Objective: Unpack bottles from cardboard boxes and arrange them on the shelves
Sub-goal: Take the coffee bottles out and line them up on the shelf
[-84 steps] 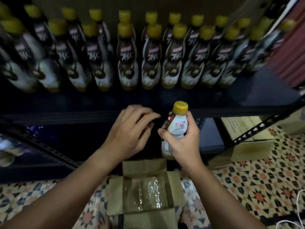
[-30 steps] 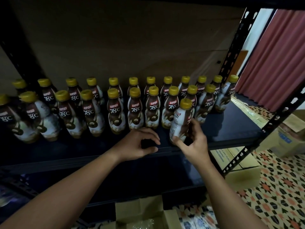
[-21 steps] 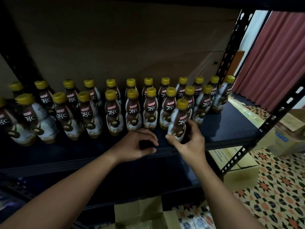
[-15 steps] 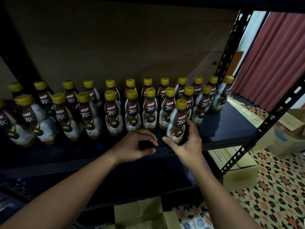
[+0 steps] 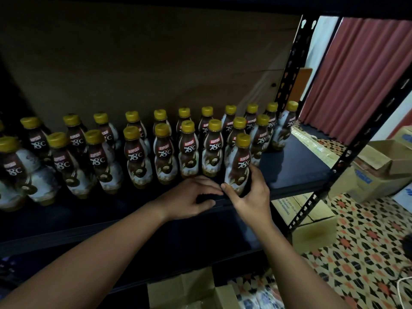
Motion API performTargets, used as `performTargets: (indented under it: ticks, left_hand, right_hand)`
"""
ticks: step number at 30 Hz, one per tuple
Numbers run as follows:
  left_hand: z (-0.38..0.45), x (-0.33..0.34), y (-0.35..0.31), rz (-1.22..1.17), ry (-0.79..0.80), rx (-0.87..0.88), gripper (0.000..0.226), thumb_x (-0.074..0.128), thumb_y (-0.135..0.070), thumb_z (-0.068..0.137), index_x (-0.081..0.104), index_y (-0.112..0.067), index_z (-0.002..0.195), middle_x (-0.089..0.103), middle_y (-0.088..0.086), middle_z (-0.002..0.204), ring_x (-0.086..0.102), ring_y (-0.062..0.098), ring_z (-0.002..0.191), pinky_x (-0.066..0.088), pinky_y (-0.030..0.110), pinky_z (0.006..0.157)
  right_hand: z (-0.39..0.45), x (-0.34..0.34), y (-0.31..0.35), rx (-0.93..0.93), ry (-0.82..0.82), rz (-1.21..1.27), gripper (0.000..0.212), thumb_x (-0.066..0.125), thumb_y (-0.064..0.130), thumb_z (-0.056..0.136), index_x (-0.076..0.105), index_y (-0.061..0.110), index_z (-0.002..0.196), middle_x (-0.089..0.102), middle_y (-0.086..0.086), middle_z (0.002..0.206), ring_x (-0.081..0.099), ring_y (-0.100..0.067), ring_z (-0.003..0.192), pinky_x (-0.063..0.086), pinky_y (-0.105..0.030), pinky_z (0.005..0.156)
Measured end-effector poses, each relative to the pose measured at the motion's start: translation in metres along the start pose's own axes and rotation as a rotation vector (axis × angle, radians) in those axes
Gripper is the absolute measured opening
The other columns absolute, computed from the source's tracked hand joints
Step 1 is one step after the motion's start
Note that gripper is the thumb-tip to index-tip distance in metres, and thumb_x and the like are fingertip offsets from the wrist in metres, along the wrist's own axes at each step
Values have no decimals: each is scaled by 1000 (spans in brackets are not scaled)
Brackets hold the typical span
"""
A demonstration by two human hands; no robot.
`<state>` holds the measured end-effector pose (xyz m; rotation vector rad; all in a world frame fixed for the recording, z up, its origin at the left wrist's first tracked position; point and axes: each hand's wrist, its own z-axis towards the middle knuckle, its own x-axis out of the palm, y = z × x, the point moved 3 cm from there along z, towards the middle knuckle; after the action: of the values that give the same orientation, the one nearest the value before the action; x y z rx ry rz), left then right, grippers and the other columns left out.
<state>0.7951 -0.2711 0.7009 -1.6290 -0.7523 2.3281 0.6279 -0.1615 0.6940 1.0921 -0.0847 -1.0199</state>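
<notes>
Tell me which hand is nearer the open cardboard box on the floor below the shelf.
Left, narrowly. The left hand rests curled on the shelf edge almost straight above the cardboard box; the right hand grips a front Kopiko bottle, farther right and slightly higher.

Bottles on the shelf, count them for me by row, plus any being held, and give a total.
Back row: 11
Front row: 9
Bottle gripped by right hand: 1
Total: 21 in view; the left edge may hide more.
</notes>
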Motion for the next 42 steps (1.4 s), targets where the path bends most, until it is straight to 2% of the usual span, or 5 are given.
performTargets:
  ticks: [5,10,19,31,42]
  left_hand:
    - [35,19,-5,1,19,20,35,64,-29,99,67,-21,133,61,-10,138,51,3,129,40,29,111]
    - [66,36,-17,-6,23,84,35,63,-25,99,66,-17,133,60,-6,138,51,7,129,39,28,112]
    - [90,43,-17,-4,55,127,38,62,-32,101,64,-17,136,59,-6,142,51,6,133,41,34,112]
    - [87,45,-18,-68,13,100,37,66,-28,100,65,-18,136,60,-7,140,51,2,132,41,31,113]
    - [87,40,-20,-132,-32,53,36,73,-29,94,71,-18,129,65,-7,136,55,1,128,42,25,111]
  right_hand:
    - [10,-27,-16,43,-25,-19,70,87,34,78,53,15,136,62,-1,126,59,-17,119,51,-38,99]
    - [21,-52,-34,68,-61,-78,68,85,30,79,53,15,137,63,-2,125,59,-18,117,45,-25,95]
    - [43,-76,-60,130,-79,-164,66,85,30,81,51,13,135,61,-3,120,57,-23,115,39,-24,88]
    - [81,-73,-78,203,-26,-168,70,87,29,77,51,21,136,63,1,125,60,-22,117,51,-43,99]
    - [105,-65,-84,188,52,-189,65,89,20,75,54,16,129,67,-4,121,63,-25,114,48,-30,91]
